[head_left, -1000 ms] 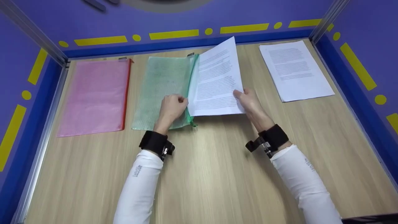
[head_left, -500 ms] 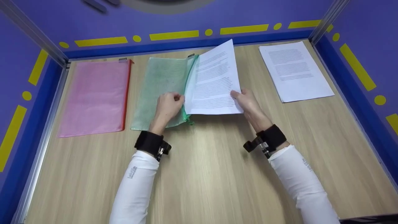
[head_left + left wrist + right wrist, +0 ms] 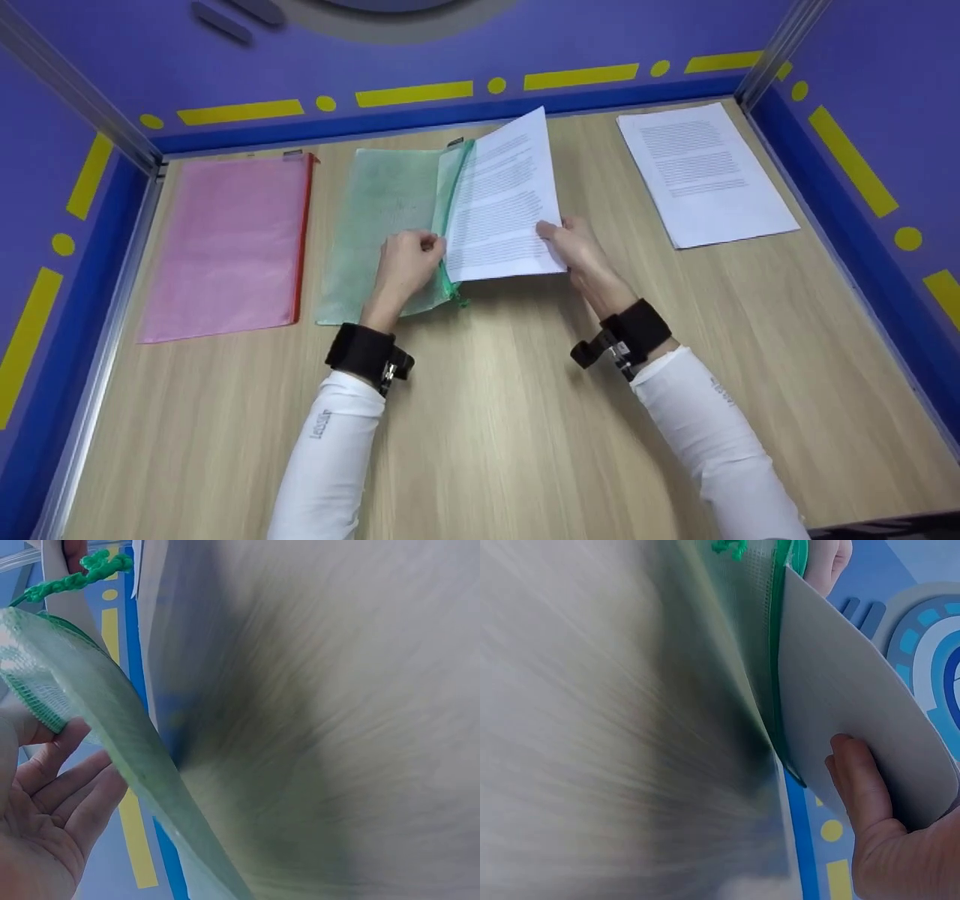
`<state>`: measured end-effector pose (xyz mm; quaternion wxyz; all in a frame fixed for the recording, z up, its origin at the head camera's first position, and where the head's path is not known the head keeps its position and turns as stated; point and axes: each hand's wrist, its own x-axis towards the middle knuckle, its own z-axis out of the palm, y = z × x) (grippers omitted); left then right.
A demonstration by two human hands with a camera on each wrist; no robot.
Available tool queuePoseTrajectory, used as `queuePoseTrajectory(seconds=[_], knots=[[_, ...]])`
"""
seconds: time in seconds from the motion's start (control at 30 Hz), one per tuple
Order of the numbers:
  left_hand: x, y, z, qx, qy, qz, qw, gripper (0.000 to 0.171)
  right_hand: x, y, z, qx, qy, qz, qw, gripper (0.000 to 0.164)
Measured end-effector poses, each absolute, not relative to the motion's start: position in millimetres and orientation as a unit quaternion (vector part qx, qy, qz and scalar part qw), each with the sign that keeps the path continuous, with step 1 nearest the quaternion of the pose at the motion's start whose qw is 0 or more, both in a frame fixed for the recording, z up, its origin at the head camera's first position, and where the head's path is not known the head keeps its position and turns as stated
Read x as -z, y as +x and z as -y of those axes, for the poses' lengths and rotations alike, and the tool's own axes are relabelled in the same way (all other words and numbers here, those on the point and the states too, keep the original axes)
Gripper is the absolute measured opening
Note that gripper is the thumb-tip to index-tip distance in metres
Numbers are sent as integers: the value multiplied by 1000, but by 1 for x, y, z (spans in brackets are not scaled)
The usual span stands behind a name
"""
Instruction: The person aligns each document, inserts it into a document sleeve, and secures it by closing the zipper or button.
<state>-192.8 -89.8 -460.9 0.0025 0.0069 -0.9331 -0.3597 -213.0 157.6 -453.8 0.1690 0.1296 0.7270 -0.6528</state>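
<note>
My left hand pinches the upper edge of a green mesh zipper pouch near its zipper, lifting that side off the table. In the left wrist view the thumb and forefinger grip the mesh, the other fingers stretched below it. My right hand holds a stack of printed paper by its right edge, thumb on top and fingers spread underneath. The stack stands tilted, its left edge inside the pouch's opening. A green cord pull hangs at the zipper's near end.
On the left lies a pink zipper pouch with a red zipper. Another stack of printed paper rests at the back right. Blue-purple walls with yellow marks enclose the wooden table at the back and sides.
The right hand has moved left with the paper stack, whose left edge is further into the green pouch. The left hand has shifted slightly left, still pinching the pouch edge.
</note>
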Motion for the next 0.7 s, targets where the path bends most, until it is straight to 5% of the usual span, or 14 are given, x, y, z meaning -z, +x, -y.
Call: queuePoseTrajectory(seconds=[0.7], knots=[[462,-202,81,321,-78,944,14,34,462,-223,-125,646,112,-729,195,35]])
